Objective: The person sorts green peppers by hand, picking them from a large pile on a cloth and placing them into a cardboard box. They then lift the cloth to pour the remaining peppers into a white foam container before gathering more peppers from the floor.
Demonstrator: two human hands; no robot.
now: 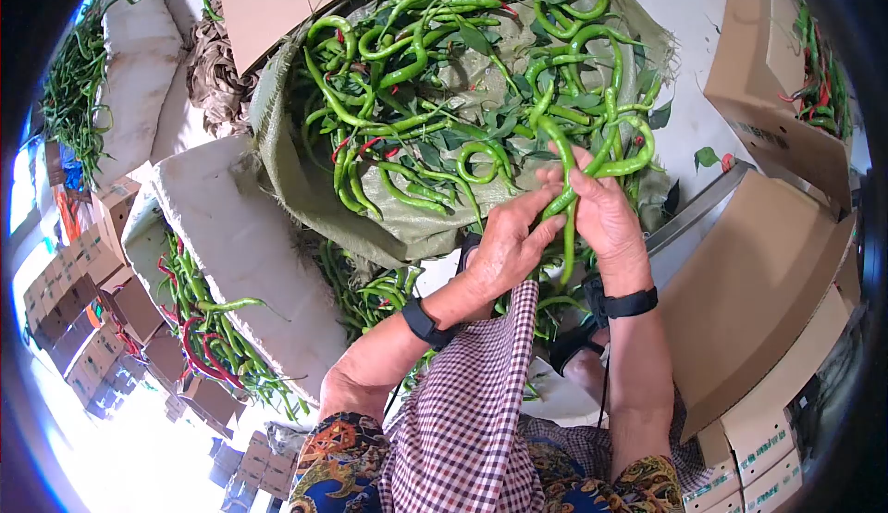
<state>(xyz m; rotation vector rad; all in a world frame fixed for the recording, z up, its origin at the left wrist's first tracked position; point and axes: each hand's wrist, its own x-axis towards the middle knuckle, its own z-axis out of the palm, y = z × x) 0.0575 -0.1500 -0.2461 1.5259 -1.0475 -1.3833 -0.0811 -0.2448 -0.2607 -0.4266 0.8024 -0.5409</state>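
Observation:
My right hand is closed round several long green peppers, which fan upward and to the right from its fingers. My left hand is beside it, fingers and thumb pinched on the lower part of the same peppers. One pepper hangs down below the hands. Just beyond them, a heap of curled green peppers with leaves and a few red ones lies on a green woven sack. Both wrists wear black bands.
An open cardboard box stands at the right, another box with peppers above it. White padded slabs lie at the left, beside more green and red peppers. Stacked cartons stand at the far left.

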